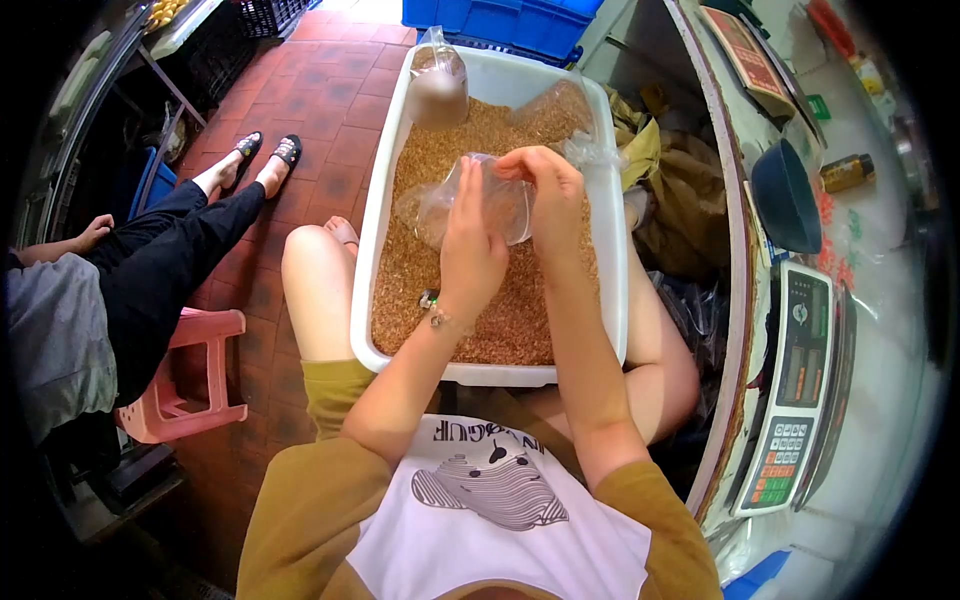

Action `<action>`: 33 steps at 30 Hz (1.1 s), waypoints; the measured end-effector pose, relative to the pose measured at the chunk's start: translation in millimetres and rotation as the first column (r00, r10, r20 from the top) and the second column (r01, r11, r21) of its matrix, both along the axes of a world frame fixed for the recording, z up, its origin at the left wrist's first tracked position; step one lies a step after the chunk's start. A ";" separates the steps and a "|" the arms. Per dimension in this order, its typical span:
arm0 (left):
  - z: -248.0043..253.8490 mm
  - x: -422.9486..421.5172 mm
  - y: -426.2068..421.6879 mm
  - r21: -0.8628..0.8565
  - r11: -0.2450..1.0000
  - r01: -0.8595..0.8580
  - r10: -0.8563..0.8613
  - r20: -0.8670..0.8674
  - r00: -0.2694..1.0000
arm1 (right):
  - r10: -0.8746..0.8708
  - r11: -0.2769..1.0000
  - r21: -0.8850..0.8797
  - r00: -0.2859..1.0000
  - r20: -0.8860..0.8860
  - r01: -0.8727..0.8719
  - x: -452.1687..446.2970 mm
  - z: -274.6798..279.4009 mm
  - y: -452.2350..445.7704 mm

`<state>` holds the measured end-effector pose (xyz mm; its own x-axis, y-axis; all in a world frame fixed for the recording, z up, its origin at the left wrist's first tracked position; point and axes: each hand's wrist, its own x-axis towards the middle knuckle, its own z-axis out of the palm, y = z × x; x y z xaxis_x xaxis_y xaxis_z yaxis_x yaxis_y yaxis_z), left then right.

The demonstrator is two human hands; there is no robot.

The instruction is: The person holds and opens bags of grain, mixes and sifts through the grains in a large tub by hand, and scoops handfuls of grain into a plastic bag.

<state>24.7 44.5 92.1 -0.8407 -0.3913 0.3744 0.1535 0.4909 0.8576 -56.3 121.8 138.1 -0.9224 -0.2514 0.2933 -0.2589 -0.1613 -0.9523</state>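
Observation:
A white tub [366, 290] full of loose brown flakes [510, 325] stands between the person's knees. Over the flakes lies a clear plastic bag [432, 215]. My left hand [474, 235] rests against the bag with its fingers stretched out together, pointing away. My right hand [548, 190] has its fingers bent and pinched at the bag's upper right edge. At the tub's far left corner stands a filled clear bag [438, 95]; another filled bag [555, 110] lies at the far right.
Another person [70, 320] sits at left beside a pink stool [185, 385]. A digital scale [790, 400], a dark bowl [785, 200] and a brown bottle [848, 173] are on the right counter. Blue crates [505, 25] stand beyond the tub; brown sacks [690, 190] lie right.

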 end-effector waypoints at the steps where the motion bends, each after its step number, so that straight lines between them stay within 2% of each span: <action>1: 0.9 0.2 -0.8 -0.002 1.000 -0.003 0.003 0.009 1.000 | -0.036 0.999 -0.012 0.999 -0.007 0.036 -4.6 -11.4 4.0; 4: 3.3 2.4 -8.2 0.048 0.999 0.006 -0.007 0.003 1.000 | -0.235 0.928 -0.255 0.958 0.164 0.271 -24.9 -53.5 25.9; 7: -0.6 4.0 -13.8 0.109 0.994 0.025 -0.025 -0.005 1.000 | -0.517 0.840 -0.052 0.827 0.221 0.539 -50.9 -127.4 54.7; 8: -1.4 3.6 -14.8 0.118 0.993 0.030 -0.029 -0.012 1.000 | -0.556 0.831 0.117 0.814 0.167 0.544 -50.8 -159.6 64.1; 9: -2.5 3.9 -15.5 0.126 0.991 0.033 -0.031 -0.018 0.999 | -0.584 0.794 0.283 0.804 0.108 0.539 -44.6 -193.4 74.6; 10: -3.1 4.3 -16.5 0.135 0.990 0.036 -0.034 -0.022 0.999 | -0.602 0.728 0.440 0.797 0.044 0.525 -37.5 -200.6 75.9; 13: -0.5 6.3 -17.0 0.173 0.984 0.047 -0.041 -0.039 0.998 | -0.497 0.563 0.790 0.863 0.088 0.244 -29.8 -199.0 62.5; 16: -1.6 6.3 -16.8 0.144 0.989 0.032 -0.028 -0.029 0.999 | -0.442 0.560 0.829 0.844 0.303 -0.004 -27.9 -198.4 59.5; 18: 0.0 7.8 -17.5 0.179 0.983 0.041 -0.038 -0.020 0.999 | -0.502 0.722 0.690 0.718 0.482 0.042 -37.5 -237.7 64.2; 19: 0.3 9.1 -17.3 0.198 0.979 0.042 -0.041 -0.012 0.999 | -0.506 0.787 0.613 0.645 0.572 0.074 -27.4 -215.4 55.8; 20: 0.7 8.8 -17.9 0.216 0.976 0.042 -0.039 -0.016 0.999 | -0.201 0.969 0.245 0.530 0.824 -0.014 -14.7 -188.3 63.0; 23: -1.6 10.4 -19.4 0.252 0.967 0.047 -0.042 -0.025 0.999 | -0.045 0.997 0.073 0.485 0.873 -0.040 -12.0 -165.9 58.3; 26: -4.8 8.6 -20.3 0.263 0.963 0.052 -0.044 -0.037 0.998 | 0.103 0.934 -0.231 0.411 0.906 0.274 -11.5 -144.9 47.3; 29: -1.6 9.9 -20.3 0.274 0.960 0.051 -0.041 -0.043 0.998 | 0.143 0.867 -0.338 0.466 0.873 0.368 -12.2 -110.6 42.9; 30: -0.1 10.6 -18.4 0.276 0.960 0.055 -0.042 -0.051 0.998 | 0.192 0.829 -0.431 0.542 0.818 0.357 -20.2 -121.9 48.0; 33: -5.1 11.5 -15.2 0.224 0.973 0.055 -0.042 -0.064 0.997 | 0.379 0.638 -0.651 0.568 0.731 0.411 -28.7 -123.2 59.0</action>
<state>36.1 29.4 87.0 -0.8400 -0.4307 0.3298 0.2252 0.2763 0.9343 -85.0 180.8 14.8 -0.8366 -0.3131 -0.4495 0.4654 -0.8391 -0.2816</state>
